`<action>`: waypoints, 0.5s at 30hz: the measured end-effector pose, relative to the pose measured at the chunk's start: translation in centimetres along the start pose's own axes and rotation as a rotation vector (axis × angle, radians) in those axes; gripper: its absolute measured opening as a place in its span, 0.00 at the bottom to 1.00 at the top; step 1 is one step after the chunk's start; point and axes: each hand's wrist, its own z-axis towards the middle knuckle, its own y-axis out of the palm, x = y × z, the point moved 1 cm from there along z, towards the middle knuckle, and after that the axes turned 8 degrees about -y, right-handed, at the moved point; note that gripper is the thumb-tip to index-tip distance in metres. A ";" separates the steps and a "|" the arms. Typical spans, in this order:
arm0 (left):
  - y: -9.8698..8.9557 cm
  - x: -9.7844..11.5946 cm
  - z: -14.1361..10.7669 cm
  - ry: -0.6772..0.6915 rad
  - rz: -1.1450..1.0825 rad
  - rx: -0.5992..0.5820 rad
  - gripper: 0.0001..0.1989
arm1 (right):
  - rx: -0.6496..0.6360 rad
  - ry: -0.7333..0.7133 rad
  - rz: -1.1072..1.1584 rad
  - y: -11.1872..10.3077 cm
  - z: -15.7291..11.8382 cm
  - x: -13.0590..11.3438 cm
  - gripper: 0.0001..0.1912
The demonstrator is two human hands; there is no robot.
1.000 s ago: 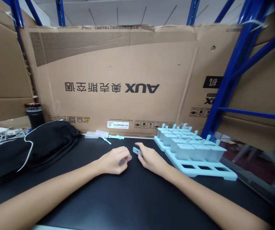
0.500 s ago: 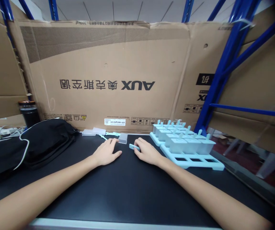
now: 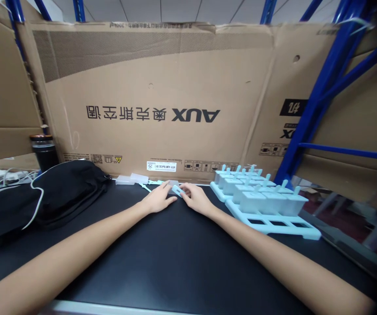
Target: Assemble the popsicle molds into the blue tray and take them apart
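Note:
My right hand [image 3: 197, 199] pinches a light-blue popsicle stick [image 3: 176, 190] between thumb and fingertips. My left hand [image 3: 158, 199] lies low over the black table with its fingers stretched and thumb apart. Its fingertips are beside a clear popsicle mould cup [image 3: 173, 182], partly hidden by the hands; whether they touch it I cannot tell. More clear cups [image 3: 125, 180] and light-blue sticks [image 3: 145, 187] lie to the left of my left hand. To the right, filled rows of popsicle moulds [image 3: 269, 202] with upright sticks stand in a light-blue rack [image 3: 260, 223].
A large cardboard sheet [image 3: 155, 83] walls off the back of the table [image 3: 162, 262]. On the left are a black bag [image 3: 70, 192], a dark jar [image 3: 44, 153] and white cables [image 3: 11, 177]. A blue metal post [image 3: 309, 118] rises behind the rack at right.
My right hand has brought the popsicle stick left and slightly up. My left hand has shifted a little right, so the two hands are closer together. The camera view has shifted slightly.

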 end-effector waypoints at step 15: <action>0.0 -1.0 0.4 0.122 -0.227 0.065 0.11 | -0.050 -0.101 -0.122 0.1 0.3 0.7 0.14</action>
